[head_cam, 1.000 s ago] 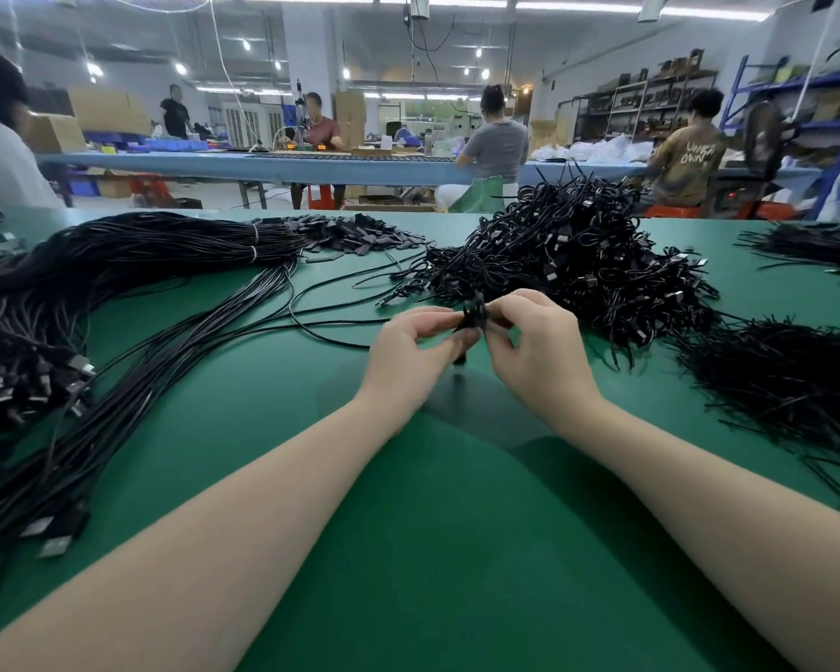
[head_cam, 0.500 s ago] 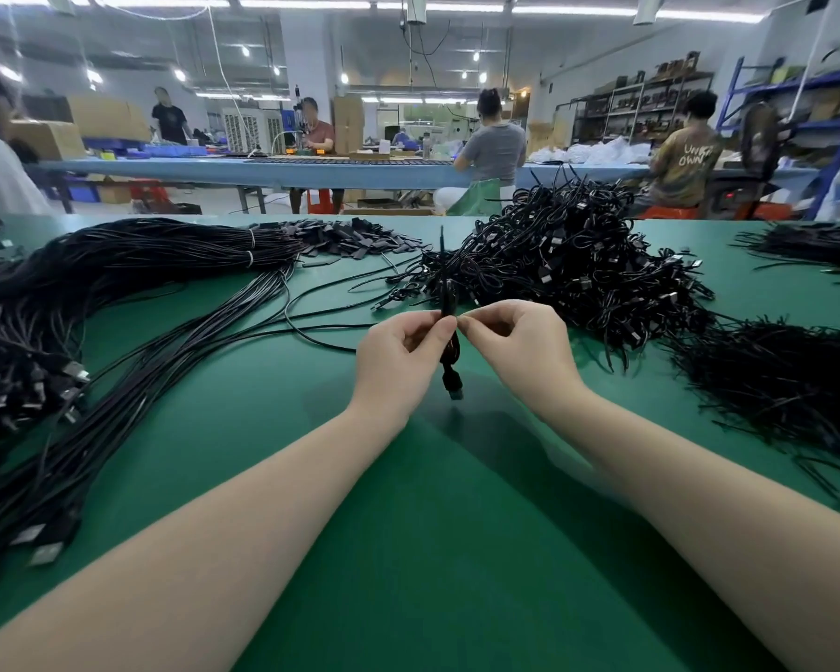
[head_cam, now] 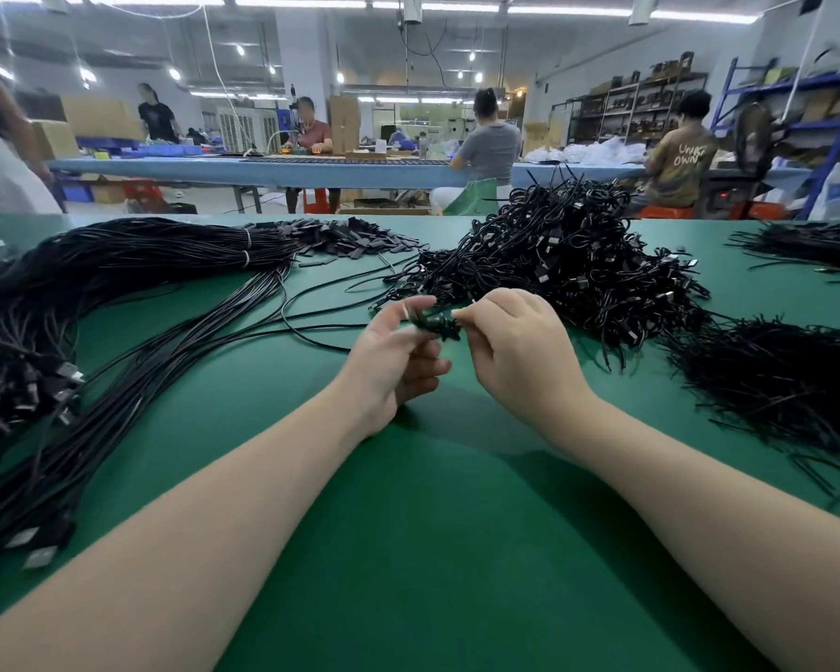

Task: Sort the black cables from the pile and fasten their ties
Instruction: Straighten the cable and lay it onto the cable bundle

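A small coiled black cable [head_cam: 436, 325] lies sideways between my two hands above the green table [head_cam: 432, 550]. My left hand [head_cam: 396, 361] pinches its left end between thumb and forefinger, the other fingers loosely bent below. My right hand [head_cam: 520, 351] pinches the right end with curled fingers. Just behind them rises the big pile of tied black cables [head_cam: 568, 264]. The tie on the held cable is too small and blurred to make out.
Long straight black cables [head_cam: 117, 293] with USB plugs spread over the left side. A heap of black ties [head_cam: 786, 380] lies at the right, small black tabs [head_cam: 350, 240] at the back middle, another bundle [head_cam: 815, 244] far right. People work at a blue table [head_cam: 263, 169] behind.
The cable hung upright between my fingertips half a second ago; now it is turned sideways. My left thumb and forefinger have opened out wider and the hands sit slightly higher.
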### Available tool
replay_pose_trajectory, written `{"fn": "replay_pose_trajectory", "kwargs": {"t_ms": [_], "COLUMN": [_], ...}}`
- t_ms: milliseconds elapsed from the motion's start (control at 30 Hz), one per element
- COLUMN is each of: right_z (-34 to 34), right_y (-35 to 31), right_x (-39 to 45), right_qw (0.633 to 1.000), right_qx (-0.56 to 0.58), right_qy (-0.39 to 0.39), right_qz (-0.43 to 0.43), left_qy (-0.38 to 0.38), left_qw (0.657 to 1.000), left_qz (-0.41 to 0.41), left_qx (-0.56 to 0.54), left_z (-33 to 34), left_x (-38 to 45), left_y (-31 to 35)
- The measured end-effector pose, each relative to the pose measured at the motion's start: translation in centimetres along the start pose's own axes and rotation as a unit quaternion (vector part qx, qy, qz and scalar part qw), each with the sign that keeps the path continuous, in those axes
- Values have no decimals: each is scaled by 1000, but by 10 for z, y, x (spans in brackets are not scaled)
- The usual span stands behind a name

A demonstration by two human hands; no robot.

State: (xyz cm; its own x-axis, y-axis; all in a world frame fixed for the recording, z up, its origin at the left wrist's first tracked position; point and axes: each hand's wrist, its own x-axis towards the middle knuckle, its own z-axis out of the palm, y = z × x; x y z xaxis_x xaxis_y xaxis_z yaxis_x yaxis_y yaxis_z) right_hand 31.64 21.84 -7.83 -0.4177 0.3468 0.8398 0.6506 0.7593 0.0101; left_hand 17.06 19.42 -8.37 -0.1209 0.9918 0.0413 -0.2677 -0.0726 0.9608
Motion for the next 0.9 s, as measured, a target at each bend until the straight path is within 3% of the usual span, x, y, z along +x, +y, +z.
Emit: {"fn": "replay_pose_trajectory", "kwargs": {"t_ms": [267, 400, 533, 733, 900], "right_z": [0, 1, 1, 3, 5], "right_y": [-1, -3, -1, 1, -1], "right_x": [-4, -2, -1, 0, -2], "right_qw": [988, 979, 971, 953, 938], "right_qx": [117, 155, 169, 191, 228], "right_qy": [18, 20, 23, 37, 16], "right_qz": [102, 134, 168, 233, 261], "left_qy": [-14, 24, 43, -23, 19], "left_qw": [982, 971, 961, 966, 952], "left_qz": [139, 184, 214, 214, 241], "left_qx": [124, 148, 170, 143, 187], "left_z": [-5, -4, -3, 2, -1], "left_x": [2, 1, 0, -2, -1], "left_y": [-14, -15, -15, -14, -16]}}
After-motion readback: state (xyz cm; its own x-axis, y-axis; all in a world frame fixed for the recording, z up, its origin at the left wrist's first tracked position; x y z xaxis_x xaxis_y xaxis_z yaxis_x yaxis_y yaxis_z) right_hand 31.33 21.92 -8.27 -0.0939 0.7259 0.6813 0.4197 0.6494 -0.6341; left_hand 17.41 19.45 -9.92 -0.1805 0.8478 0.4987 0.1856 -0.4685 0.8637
